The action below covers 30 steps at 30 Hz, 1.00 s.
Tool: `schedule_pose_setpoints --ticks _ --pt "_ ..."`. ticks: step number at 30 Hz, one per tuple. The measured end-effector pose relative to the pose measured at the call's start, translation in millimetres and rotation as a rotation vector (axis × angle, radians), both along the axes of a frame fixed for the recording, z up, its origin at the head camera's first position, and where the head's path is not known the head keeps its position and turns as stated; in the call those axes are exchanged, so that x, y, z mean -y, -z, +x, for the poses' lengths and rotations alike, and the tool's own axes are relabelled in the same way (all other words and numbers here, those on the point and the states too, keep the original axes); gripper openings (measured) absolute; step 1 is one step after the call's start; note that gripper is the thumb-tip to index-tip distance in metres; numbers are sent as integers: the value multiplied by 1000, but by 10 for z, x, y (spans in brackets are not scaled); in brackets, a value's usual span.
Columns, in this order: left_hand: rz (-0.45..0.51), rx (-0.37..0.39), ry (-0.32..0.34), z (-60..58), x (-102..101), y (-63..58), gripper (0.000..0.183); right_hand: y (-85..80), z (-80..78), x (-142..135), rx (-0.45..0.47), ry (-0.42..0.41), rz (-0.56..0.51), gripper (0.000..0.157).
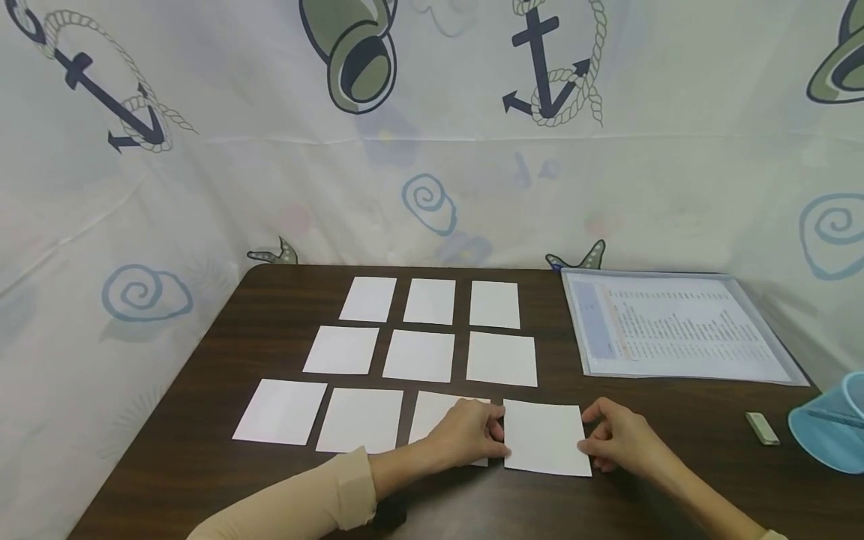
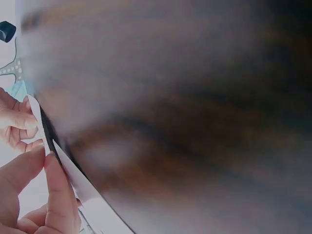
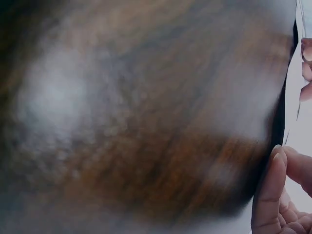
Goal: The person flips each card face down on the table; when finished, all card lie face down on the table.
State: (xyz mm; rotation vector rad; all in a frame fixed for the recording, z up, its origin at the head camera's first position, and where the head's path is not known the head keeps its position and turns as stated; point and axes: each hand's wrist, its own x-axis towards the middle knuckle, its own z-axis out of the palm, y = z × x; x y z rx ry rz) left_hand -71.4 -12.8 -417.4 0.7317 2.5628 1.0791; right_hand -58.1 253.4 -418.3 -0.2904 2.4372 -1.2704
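Note:
Both hands hold one square sheet of white paper close over the front right of the table, at the end of the nearest row. My left hand pinches its left edge, and my right hand grips the right edge. In the left wrist view, thumb and finger meet on the rim of the thin sheet. The right wrist view has thumb and fingertip together at the paper's edge. Another white square lies just left of the held one, partly hidden by my left hand.
Several more white squares lie in rows on the dark wooden table. At the back right is a printed sheet in a clear sleeve. A small pale green block and a blue cup are at the right.

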Motion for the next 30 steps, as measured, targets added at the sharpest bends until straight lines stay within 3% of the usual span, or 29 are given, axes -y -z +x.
schedule_pose_setpoints --ticks 2,9,18,30 --pt "-20 -10 1 2 2 1 50 -3 1 12 4 2 3 39" --pt "-60 -75 45 -19 -11 22 20 -12 -8 34 11 7 33 35" --pt "-102 -121 55 -13 -19 10 24 -18 -18 60 -3 24 86 34" --pt "-154 -125 50 -33 -53 28 24 1 -24 68 -7 41 117 34"
